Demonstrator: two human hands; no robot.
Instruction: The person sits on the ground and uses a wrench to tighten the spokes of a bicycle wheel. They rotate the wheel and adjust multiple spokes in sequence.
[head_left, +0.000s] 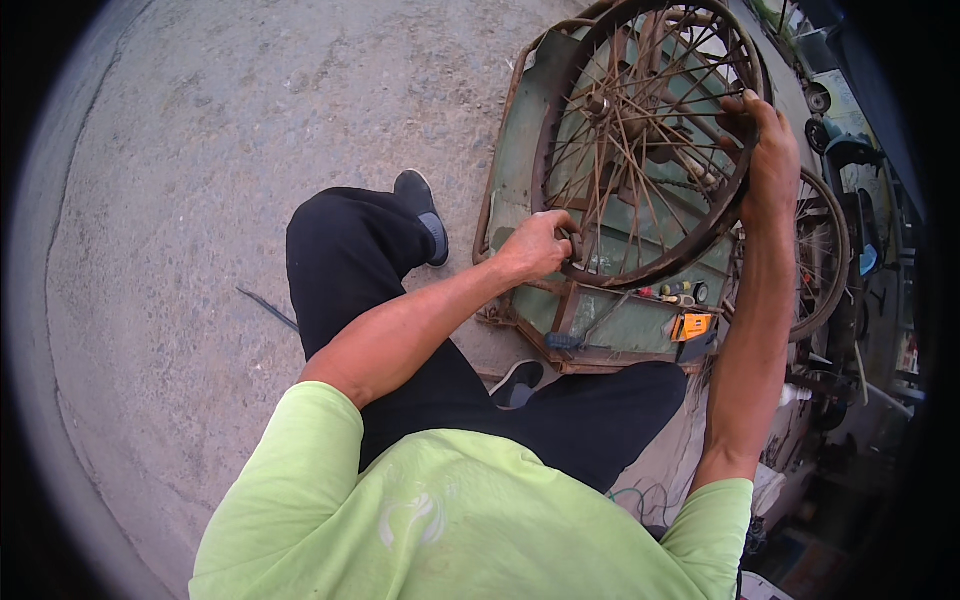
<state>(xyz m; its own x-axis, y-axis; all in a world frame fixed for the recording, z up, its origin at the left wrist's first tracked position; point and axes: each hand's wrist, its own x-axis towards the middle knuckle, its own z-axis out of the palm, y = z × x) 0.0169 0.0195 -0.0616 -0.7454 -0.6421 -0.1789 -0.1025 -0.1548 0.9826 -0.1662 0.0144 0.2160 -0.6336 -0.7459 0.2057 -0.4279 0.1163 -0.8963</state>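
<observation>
A rusty spoked wheel (pixel 690 256) stands tilted over a green flat bed with a rusty metal frame. Its bare-looking rim and hub face me. My left hand (pixel 540 244) is closed around the lower left of the rim, fingers curled over its edge. On the right side my right hand (pixel 770 150) grips the rim, with the thumb on the near edge and fingers reaching behind between the spokes. Part of those fingers is hidden by the rim. Beneath the wheel lies the green bed (pixel 518 160), with a chain and other rusty parts seen through the spokes.
On the bed's near edge lie a blue-handled screwdriver (pixel 563 341), an orange box (pixel 692 326) and several small tools. A second spoked wheel (pixel 838 255) stands to the right, beside clutter. Concrete ground (pixel 200 200) stretches left, with a thin dark rod (pixel 268 308) by my knee.
</observation>
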